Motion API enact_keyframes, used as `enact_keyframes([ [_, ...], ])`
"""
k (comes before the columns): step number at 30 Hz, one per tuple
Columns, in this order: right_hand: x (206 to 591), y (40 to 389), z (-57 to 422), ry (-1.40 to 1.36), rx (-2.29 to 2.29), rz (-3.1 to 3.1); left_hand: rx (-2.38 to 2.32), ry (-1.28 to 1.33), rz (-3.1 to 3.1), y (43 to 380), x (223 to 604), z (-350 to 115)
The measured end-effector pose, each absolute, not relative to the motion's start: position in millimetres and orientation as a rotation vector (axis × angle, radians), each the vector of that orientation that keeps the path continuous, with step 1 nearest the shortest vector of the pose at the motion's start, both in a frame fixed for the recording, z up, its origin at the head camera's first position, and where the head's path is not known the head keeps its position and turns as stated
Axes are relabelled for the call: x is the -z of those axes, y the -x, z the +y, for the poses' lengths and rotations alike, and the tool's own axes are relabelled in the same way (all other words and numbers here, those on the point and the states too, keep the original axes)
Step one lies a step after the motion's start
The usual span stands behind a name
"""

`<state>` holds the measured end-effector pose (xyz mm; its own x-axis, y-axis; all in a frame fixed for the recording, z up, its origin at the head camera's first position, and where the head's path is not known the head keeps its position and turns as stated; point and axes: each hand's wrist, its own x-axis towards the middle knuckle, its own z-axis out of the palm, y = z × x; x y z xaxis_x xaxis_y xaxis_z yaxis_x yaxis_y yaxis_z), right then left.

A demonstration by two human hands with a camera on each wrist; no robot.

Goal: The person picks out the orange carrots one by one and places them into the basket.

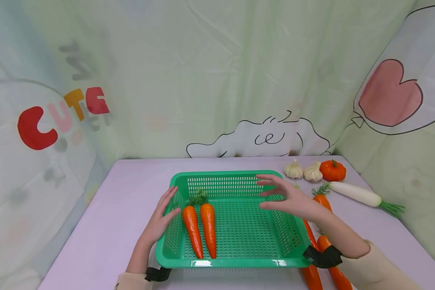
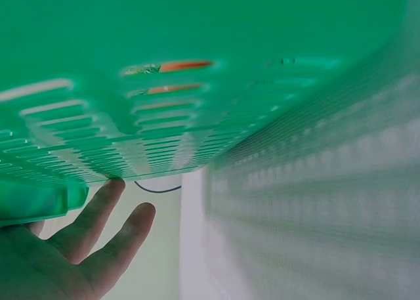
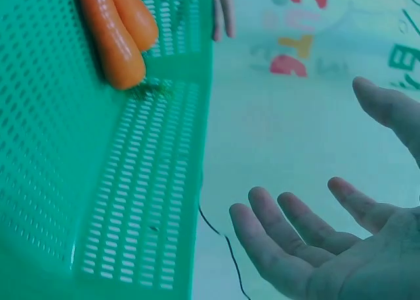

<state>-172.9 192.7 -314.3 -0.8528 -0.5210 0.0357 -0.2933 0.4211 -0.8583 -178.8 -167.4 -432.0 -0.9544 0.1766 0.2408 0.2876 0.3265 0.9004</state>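
A green plastic basket [image 1: 244,229] with slotted walls sits in the middle of the table. Two orange carrots [image 1: 209,229] with leafy tops lie side by side in its left part. At the basket's left rim is my left hand [image 1: 158,221], fingers extended along the outside and thumb reaching toward the rim. The left wrist view shows its fingers [image 2: 134,224] fairly straight beside the slotted wall. My right hand [image 1: 290,197] hovers over the basket's right end with fingers spread and nothing held; its palm and parted fingers [image 3: 269,247] show in the right wrist view.
Right of the basket lie several more carrots [image 1: 335,278], partly hidden by my right forearm. Farther back are two garlic bulbs [image 1: 293,169], a small orange pumpkin [image 1: 332,170] and a white radish [image 1: 357,194]. A printed curtain [image 1: 217,80] hangs behind the table [image 1: 119,197].
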Motion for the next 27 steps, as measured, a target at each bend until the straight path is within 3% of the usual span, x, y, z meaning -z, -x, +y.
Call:
enact_keyframes([
  [16,331.9,155.0,244.7,0.657,1.480,2.696,1.719,0.431,-2.477,178.6,429.9,-166.0],
  [27,352.6,150.9,274.4,0.443,1.466,2.903,1.717,0.433,-2.468,178.4,429.9,-166.9],
])
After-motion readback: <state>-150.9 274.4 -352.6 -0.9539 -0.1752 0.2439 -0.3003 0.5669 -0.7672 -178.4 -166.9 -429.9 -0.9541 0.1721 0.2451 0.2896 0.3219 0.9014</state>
